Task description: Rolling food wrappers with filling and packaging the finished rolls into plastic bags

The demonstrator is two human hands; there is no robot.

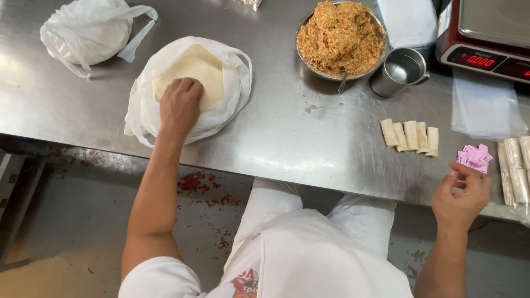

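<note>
My left hand point(180, 105) rests fingers-down on a stack of pale square wrappers point(193, 69) lying inside an open white plastic bag point(146, 113); whether it grips a sheet cannot be seen. My right hand point(461, 193) hovers at the table's front edge, fingers loosely curled and holding nothing, just below a small pile of pink paper slips point(475, 156). Several finished rolls point(411, 135) lie in a row on the steel table point(287, 143) between my hands.
A metal bowl of orange shredded filling point(339, 37) with a spoon stands at the back, a steel cup point(400, 70) beside it. A red scale point(486, 36) sits far right, clear plastic sheets point(483, 107) and wrapped rolls point(516, 168) below it. A knotted white bag point(88, 30) lies far left.
</note>
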